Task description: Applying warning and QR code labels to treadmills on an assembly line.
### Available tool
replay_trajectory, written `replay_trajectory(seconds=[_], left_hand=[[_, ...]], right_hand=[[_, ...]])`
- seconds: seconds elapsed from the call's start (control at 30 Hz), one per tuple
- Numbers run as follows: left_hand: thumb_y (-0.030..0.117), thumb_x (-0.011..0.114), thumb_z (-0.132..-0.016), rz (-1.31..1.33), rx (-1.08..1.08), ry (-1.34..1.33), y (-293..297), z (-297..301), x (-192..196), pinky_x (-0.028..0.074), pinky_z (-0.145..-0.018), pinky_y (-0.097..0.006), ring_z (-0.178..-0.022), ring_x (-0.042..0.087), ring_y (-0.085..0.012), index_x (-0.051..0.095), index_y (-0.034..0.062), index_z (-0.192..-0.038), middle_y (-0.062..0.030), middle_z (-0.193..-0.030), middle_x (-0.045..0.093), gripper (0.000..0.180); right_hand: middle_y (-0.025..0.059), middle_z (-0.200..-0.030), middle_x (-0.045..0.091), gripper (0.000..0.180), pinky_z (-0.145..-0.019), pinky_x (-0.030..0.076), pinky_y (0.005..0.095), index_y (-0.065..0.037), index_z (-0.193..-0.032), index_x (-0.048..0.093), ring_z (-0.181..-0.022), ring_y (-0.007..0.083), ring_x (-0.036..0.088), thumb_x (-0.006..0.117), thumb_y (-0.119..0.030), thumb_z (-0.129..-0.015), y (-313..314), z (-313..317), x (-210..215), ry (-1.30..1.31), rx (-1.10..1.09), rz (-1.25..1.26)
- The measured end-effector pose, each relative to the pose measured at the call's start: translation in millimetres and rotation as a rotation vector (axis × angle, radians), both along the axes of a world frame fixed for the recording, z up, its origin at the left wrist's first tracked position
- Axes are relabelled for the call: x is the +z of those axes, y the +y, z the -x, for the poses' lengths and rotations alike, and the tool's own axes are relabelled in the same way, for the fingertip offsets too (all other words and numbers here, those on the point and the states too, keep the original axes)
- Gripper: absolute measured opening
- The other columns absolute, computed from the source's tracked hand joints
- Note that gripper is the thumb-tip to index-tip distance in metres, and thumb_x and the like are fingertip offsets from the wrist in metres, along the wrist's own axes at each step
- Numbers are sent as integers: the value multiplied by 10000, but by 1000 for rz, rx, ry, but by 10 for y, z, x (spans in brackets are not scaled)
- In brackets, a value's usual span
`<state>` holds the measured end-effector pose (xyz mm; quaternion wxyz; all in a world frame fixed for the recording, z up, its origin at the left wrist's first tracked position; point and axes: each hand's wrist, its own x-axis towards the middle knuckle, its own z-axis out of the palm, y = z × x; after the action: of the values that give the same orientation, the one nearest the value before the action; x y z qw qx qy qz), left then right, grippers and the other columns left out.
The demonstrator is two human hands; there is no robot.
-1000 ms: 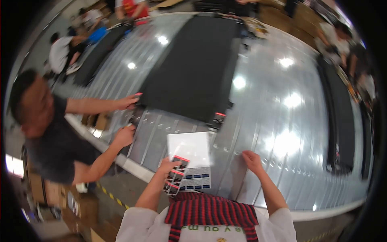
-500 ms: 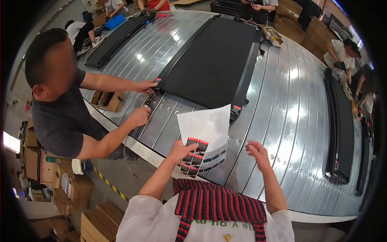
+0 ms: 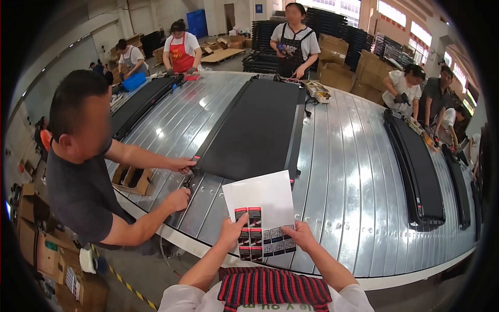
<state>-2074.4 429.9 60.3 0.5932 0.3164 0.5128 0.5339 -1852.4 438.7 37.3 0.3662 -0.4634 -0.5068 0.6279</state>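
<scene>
A white backing sheet of labels is held in front of me over the near edge of the metal table. Red-and-black labels cover its lower left part, and dark printed labels its lower right. My left hand is closed on the left edge, thumb lying over the red-and-black labels. At the right edge, my right hand pinches the sheet, its thumb on the dark labels. Beyond the paper lies a long black panel with side rails. A small red label shows on its near left corner, where a co-worker's hand rests.
The ribbed metal table stretches away in front. A co-worker leans in from the left, holding a small tool. More black panels lie on the right and far left. Several people stand around the far side; cartons sit at left.
My right hand has come in from the right and taken hold of the sheet's right edge. My view has tilted up, showing more of the far side of the room.
</scene>
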Motion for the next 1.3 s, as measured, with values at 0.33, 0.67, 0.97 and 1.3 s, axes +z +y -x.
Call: replay_trajectory(seconds=[0.33,0.67,0.97,1.3], left_hand=[[226,569,-799,-66,-53,141,248,4,134,424,-642,-255,-733,521,-92,591,-16,-899,-29,-832,595,263],[397,644,-723,-140,-128,-28,406,-7,166,414,-728,-265,-829,516,-117,525,-23,-1028,-63,-934,570,532],[347,643,-737,-216,-101,-43,520,134,333,410,-726,-255,-816,513,-117,534,-27,-1018,-65,-924,571,480],[328,582,-785,-332,-209,55,609,207,380,422,-675,-251,-772,528,-108,579,-18,-944,-50,-848,593,380]], right_hand=[[23,-756,569,186,-630,421,199,-2,-953,535,-676,65,517,560,-90,-791,93,69,382,-239,-451,-472],[17,-751,564,147,-612,420,172,-2,-920,501,-684,56,523,537,15,-778,165,488,608,37,-182,-242],[14,-718,554,171,-581,415,217,-9,-916,510,-639,68,506,574,-20,-757,110,594,665,-318,-289,-396],[60,-724,541,106,-566,439,232,-10,-834,532,-617,110,523,585,-4,-742,165,1222,861,-444,-368,-742]])
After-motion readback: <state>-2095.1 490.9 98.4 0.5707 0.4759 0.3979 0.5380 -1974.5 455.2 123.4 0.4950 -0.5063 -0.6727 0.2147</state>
